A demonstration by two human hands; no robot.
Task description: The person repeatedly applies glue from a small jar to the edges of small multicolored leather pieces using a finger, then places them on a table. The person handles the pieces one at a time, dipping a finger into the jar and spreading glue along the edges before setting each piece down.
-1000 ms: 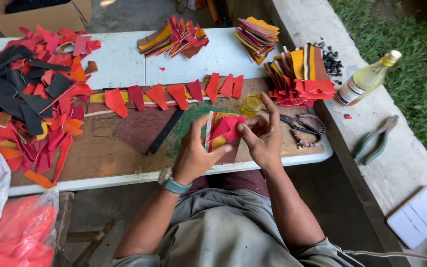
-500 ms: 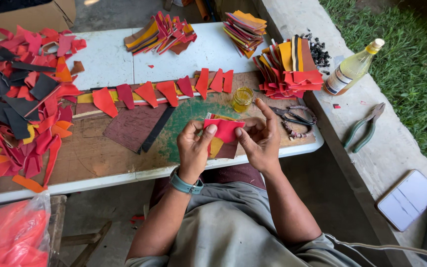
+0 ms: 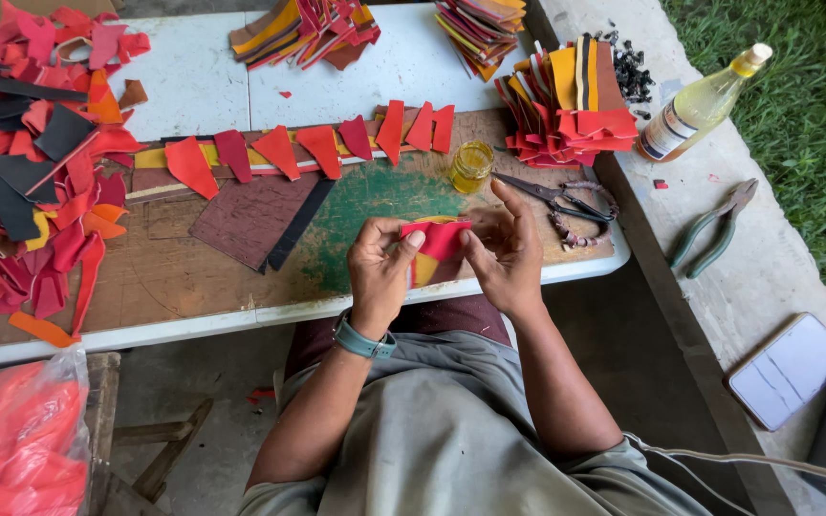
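My left hand [image 3: 380,269] and my right hand [image 3: 506,250] both pinch a small red leather piece [image 3: 440,238] backed by a yellow piece [image 3: 424,268], held just above the front edge of the wooden work board [image 3: 193,272]. The left thumb presses on the red piece's left end, and the right fingers grip its right end. A teal band sits on my left wrist. Behind the hands stand a small jar of yellow liquid [image 3: 471,165] and a pair of scissors [image 3: 556,199].
A row of red and orange cut shapes [image 3: 308,148] lies across the board. Heaps of red, black and orange scraps [image 3: 31,172] fill the left. Stacked pieces [image 3: 571,100], an oil bottle [image 3: 700,103], pliers [image 3: 714,227], a phone [image 3: 788,371] and a red plastic bag [image 3: 16,444] surround me.
The hands have shifted slightly nearer the table's front edge, still working the red piece between them. The camera view has tilted a little.
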